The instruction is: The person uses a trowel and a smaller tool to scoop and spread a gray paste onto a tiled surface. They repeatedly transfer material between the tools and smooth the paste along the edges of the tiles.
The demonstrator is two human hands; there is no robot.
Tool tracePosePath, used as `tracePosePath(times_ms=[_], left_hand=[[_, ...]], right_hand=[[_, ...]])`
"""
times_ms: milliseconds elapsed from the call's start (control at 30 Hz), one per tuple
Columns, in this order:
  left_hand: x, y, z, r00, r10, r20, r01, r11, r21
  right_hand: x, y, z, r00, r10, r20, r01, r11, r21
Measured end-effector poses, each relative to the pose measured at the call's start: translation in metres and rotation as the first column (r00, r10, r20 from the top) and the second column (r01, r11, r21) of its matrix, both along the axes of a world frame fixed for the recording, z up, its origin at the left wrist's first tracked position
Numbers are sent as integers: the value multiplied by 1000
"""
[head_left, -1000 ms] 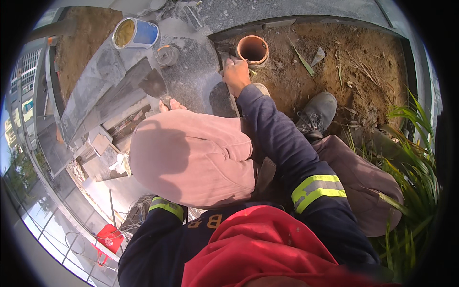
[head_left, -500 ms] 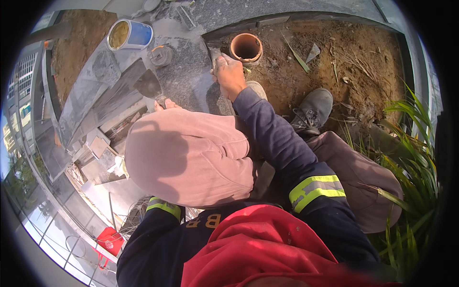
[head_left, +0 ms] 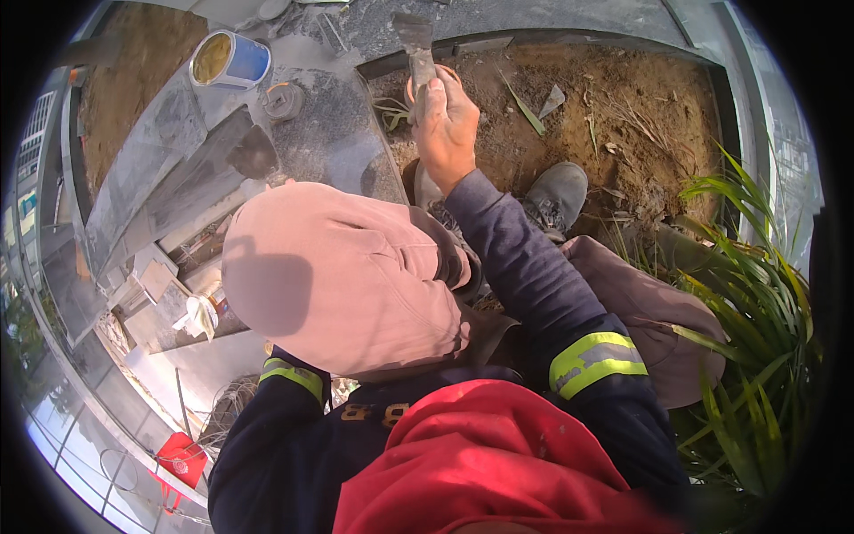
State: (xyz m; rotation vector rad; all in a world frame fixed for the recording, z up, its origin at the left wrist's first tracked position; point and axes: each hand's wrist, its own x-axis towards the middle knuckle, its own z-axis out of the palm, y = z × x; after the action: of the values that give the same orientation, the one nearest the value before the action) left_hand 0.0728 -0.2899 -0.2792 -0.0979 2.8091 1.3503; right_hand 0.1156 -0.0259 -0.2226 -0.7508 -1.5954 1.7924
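My right hand (head_left: 447,125) is closed on a narrow putty knife (head_left: 414,36), its blade pointing away from me, over the terracotta pot (head_left: 411,93) in the soil bed, which is mostly hidden behind it. Beyond my raised knee in pink-brown trousers, my left hand (head_left: 285,182) shows only a little, at the handle of a wider flat scraper (head_left: 251,155), whose blade is over the grey dusty surface (head_left: 342,147). A few pale green leaves (head_left: 393,116) lie at the bed's edge beside the pot.
A blue bucket with yellowish contents (head_left: 229,62) and a small container (head_left: 283,101) stand upper left. The soil bed (head_left: 623,125) has dark edging. Long-leaved plants (head_left: 747,356) crowd the right. Tile pieces (head_left: 165,285), a red object (head_left: 182,458) and glass panels are at left.
My right hand has lifted the putty knife up and forward from the bed's edge, now covering most of the pot. My left hand has slipped further out of sight behind the knee.
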Motion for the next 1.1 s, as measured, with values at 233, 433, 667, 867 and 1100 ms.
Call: tracePosePath(times_ms=[233, 433, 667, 867, 1100], left_hand=[[-47, 77, 85, 955, -187, -229, 255, 914, 317], [-134, 190, 156, 658, -562, -502, 743, 594, 309], [-187, 285, 92, 359, -902, -239, 929, 320, 188], [-164, 259, 52, 493, -870, 14, 862, 491, 128], [-92, 248, 215, 439, -898, 13, 887, 435, 154]], right_hand=[[-48, 154, 92, 985, -110, -135, 164, 848, 503], [-78, 291, 126, 994, 35, -104, 58, 634, 771], [17, 420, 139, 959, -121, 258, -71, 776, 626], [136, 463, 153, 665, -305, 681, 170, 951, 259], [178, 494, 204, 546, -477, 689, -11, 818, 576]])
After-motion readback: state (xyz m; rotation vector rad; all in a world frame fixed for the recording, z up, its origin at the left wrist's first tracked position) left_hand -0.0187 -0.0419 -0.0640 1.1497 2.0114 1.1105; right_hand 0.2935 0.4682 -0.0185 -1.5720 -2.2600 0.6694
